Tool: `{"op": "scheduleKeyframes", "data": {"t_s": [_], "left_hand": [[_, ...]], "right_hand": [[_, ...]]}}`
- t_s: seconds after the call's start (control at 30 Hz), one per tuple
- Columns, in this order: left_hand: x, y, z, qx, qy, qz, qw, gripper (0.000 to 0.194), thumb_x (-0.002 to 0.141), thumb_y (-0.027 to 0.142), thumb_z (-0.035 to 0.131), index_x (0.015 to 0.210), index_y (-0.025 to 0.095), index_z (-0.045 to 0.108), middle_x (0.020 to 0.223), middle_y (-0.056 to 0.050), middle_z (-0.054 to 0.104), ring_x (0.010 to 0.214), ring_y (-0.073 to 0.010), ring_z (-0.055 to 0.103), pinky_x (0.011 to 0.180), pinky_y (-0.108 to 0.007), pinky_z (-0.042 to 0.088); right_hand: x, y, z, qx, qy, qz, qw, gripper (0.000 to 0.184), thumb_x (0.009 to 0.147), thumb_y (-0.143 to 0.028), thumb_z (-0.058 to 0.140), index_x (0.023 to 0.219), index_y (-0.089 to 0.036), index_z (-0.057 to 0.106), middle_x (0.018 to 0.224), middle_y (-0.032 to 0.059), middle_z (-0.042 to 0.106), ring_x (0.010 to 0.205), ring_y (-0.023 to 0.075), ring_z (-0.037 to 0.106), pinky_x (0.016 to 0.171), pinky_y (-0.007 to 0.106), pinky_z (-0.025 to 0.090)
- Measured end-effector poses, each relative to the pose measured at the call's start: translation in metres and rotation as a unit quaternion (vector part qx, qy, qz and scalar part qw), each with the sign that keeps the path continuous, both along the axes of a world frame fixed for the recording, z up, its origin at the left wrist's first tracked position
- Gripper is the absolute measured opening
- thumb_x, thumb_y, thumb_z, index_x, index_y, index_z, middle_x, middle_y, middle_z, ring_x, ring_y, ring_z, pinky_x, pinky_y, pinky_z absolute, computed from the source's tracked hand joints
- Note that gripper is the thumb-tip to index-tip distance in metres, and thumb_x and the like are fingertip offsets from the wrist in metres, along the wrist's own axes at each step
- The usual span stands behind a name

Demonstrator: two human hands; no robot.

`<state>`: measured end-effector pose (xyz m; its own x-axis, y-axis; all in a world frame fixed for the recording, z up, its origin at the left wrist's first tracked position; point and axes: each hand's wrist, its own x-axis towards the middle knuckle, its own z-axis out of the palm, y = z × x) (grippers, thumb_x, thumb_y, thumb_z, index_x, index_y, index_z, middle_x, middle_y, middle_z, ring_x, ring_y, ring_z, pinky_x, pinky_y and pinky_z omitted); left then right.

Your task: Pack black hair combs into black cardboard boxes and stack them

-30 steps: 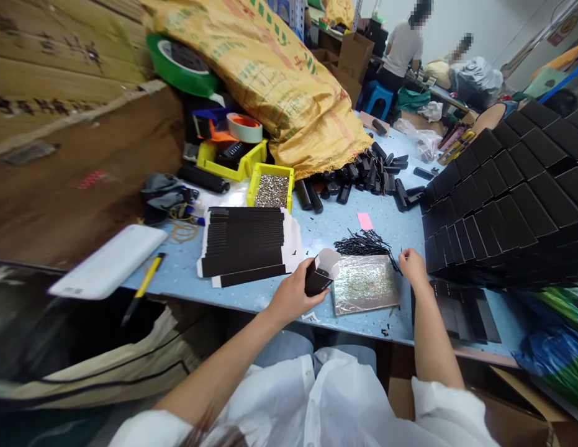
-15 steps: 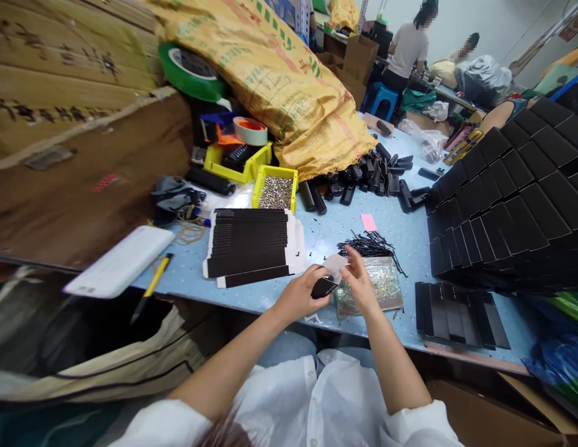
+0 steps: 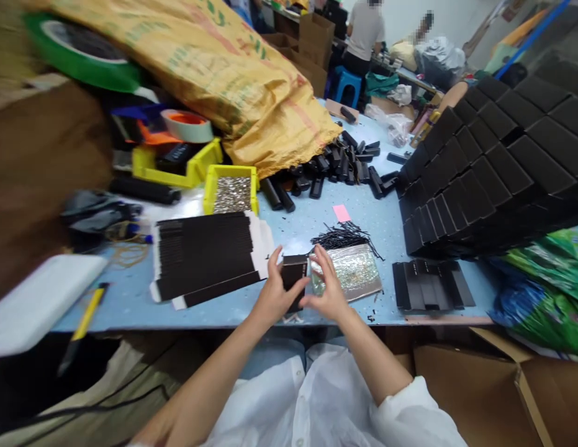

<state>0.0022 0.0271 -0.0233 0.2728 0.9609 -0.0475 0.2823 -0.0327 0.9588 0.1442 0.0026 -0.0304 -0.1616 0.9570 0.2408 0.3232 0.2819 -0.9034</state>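
Note:
A small black carton [image 3: 294, 272] stands between my hands at the table's front edge, its lid end upward. My left hand [image 3: 274, 295] grips it from the left, thumb laid across its front. On its right side my right hand [image 3: 329, 290] has its fingers raised and spread, with the thumb tip close to the carton; whether it touches is unclear. Left of my hands lies a stack of flat black cartons [image 3: 205, 254] with white flaps. A shiny, clear-wrapped pad [image 3: 351, 273] is just right of my right hand, and a pile of thin black strips [image 3: 342, 236] lies behind it.
Stacked black boxes [image 3: 484, 167] rise at the right, with folded black pieces [image 3: 428, 285] before them. A yellow bin [image 3: 256, 186] of small metal parts, black handheld pieces [image 3: 339, 161] and a yellow sack [image 3: 251, 105] are behind. A cutter [image 3: 90, 310] overhangs the front left edge.
The carton has turned upright, and the pale flap at its open end no longer shows. My right hand has moved from that flap to the carton's side. The view has shifted right.

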Motion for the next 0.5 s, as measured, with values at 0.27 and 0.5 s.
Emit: {"op": "scheduleKeyframes", "data": {"t_s": [0.27,0.5], "left_hand": [[-0.075,0.023,-0.002,0.171,0.21,0.021,0.962,0.058,0.084,0.045,0.059,0.134,0.021,0.045,0.126,-0.015,0.054,0.118,-0.0324,0.053,0.102,-0.051,0.044],[-0.127,0.074,0.011,0.254,0.336,0.155,0.893,0.037,0.09,0.042,0.051,0.116,0.017,0.057,0.118,-0.011,0.057,0.112,-0.0248,0.054,0.103,-0.04,0.043]], "right_hand": [[0.178,-0.083,0.043,0.067,-0.283,-0.336,0.896,0.066,0.074,-0.029,0.06,0.138,-0.02,0.044,0.142,0.0147,0.043,0.132,0.0355,0.04,0.111,0.059,0.03],[0.246,-0.043,0.044,0.06,-0.419,-0.418,0.804,0.058,0.08,-0.043,0.058,0.131,-0.015,0.051,0.145,0.0203,0.037,0.136,0.0394,0.032,0.107,0.064,0.026]]}}
